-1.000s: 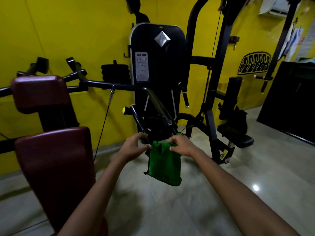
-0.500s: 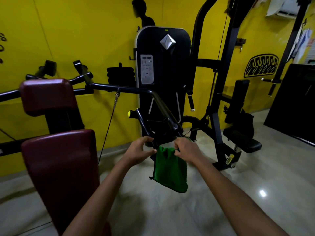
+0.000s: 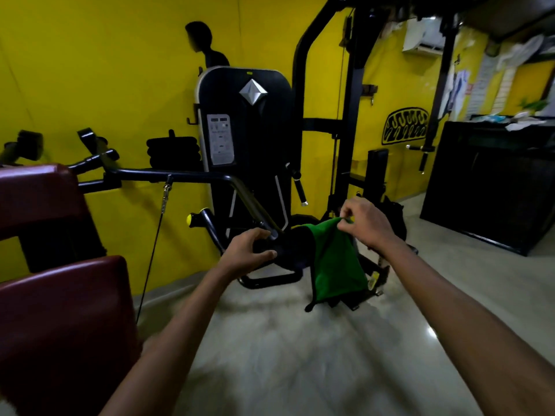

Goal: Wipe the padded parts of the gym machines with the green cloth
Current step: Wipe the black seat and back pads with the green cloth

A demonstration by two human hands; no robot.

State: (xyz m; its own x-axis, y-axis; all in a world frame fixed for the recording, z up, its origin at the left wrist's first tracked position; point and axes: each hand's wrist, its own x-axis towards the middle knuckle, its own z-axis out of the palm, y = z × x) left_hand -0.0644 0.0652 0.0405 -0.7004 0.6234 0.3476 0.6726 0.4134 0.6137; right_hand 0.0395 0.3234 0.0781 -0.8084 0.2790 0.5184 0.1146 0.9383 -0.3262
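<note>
The green cloth (image 3: 336,262) hangs in the air in front of me, pinched at its top edge by my right hand (image 3: 366,223). My left hand (image 3: 250,250) curls around the black padded grip (image 3: 288,250) at the end of the machine's bent bar (image 3: 192,177), just left of the cloth. Two dark red padded cushions stand at the left: an upper pad (image 3: 39,199) and a larger lower pad (image 3: 63,334). A black padded seat and backrest (image 3: 377,169) stand behind my right hand, partly hidden.
A black weight-stack tower (image 3: 249,139) with a silver diamond badge stands against the yellow wall. A cable (image 3: 153,253) runs down from the bar. A tall black frame post (image 3: 348,115) rises behind. A black cabinet (image 3: 486,187) stands at the right on the pale shiny floor (image 3: 300,355).
My right hand has lifted the cloth up and to the right, spreading it. My left hand has let go of the cloth and now grips the bar's padded end. The view moved closer.
</note>
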